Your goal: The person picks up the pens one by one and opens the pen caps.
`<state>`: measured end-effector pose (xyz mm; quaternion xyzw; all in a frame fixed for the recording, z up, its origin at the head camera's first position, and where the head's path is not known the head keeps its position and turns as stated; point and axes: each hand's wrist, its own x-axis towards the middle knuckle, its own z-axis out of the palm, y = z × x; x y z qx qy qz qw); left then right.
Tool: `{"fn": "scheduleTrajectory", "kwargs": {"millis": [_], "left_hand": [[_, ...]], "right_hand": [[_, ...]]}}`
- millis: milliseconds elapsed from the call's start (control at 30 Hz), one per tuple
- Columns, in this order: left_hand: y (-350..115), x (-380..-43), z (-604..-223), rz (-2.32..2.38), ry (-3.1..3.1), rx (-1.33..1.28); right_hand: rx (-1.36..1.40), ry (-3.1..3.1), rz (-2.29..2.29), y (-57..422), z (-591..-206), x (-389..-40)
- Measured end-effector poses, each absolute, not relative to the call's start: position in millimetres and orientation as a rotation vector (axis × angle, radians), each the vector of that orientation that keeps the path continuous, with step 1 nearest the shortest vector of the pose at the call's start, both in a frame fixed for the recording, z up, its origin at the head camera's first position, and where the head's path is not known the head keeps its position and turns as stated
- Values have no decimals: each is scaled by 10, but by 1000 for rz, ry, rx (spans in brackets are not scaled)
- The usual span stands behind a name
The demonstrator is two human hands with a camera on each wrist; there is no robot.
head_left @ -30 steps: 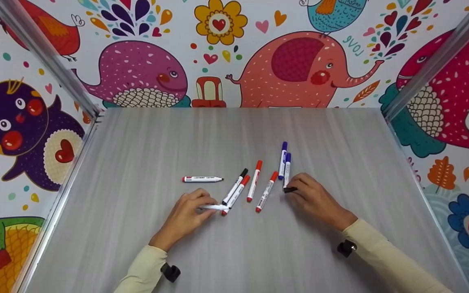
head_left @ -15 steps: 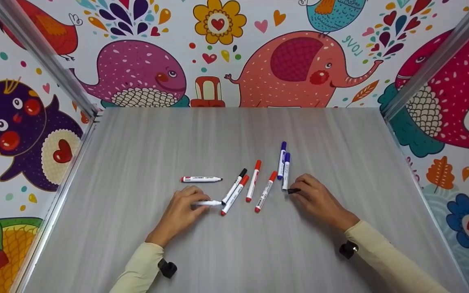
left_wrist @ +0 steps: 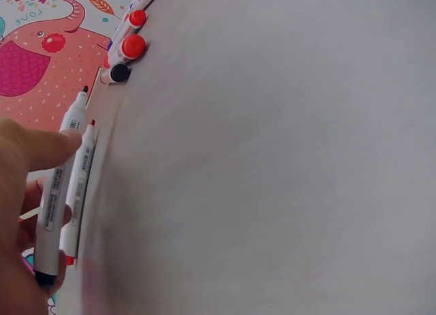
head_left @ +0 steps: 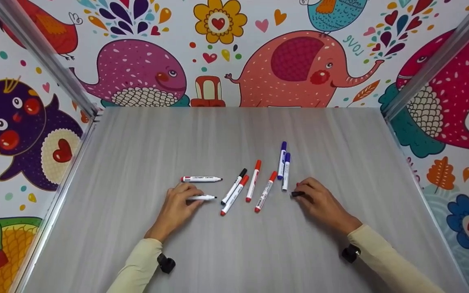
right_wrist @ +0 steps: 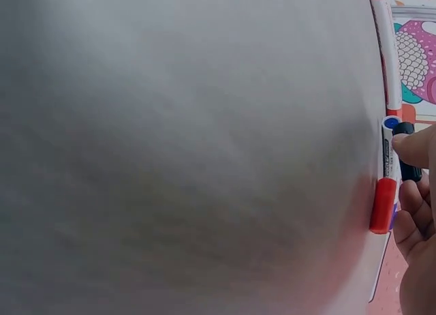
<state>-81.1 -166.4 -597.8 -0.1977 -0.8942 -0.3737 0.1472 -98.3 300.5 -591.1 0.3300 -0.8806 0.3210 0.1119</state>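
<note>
My left hand [head_left: 176,204] grips an uncapped white marker [left_wrist: 58,192], its black tip [head_left: 215,197] pointing right. Just beyond that hand, another uncapped marker [head_left: 202,179] lies sideways, with a red end and dark tip. On the right, my right hand [head_left: 320,199] pinches a black marker cap [head_left: 297,194] between thumb and fingers. Beside those fingers a red cap [right_wrist: 383,206] shows in the right wrist view. Two blue-capped markers [head_left: 286,171] lie side by side just left of this hand.
Between the hands lie a black-capped marker [head_left: 233,186] and several red-capped markers [head_left: 265,193], slanting away on the grey table [head_left: 234,252]. Cartoon-printed walls [head_left: 218,53] stand at the back and sides, with metal posts [head_left: 51,65] at the corners.
My left hand has drawn the uncapped marker left and slightly away, off the black- and red-capped pair. My right hand has shifted slightly right with the black cap, apart from the nearer blue-capped marker.
</note>
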Motion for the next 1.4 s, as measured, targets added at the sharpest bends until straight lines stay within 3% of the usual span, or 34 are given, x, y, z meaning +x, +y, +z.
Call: {"fn": "scheduleTrajectory", "kwargs": {"millis": [1000,1400], "left_hand": [[-1622,-979,-6126,-994,-2506,-585],[-1572,-1003,-6097,-987,-2547,-495]], "right_hand": [[637,-2637,1116,3161,-6070,-933],[641,-2582,1162,3133,-6086,-957]]}}
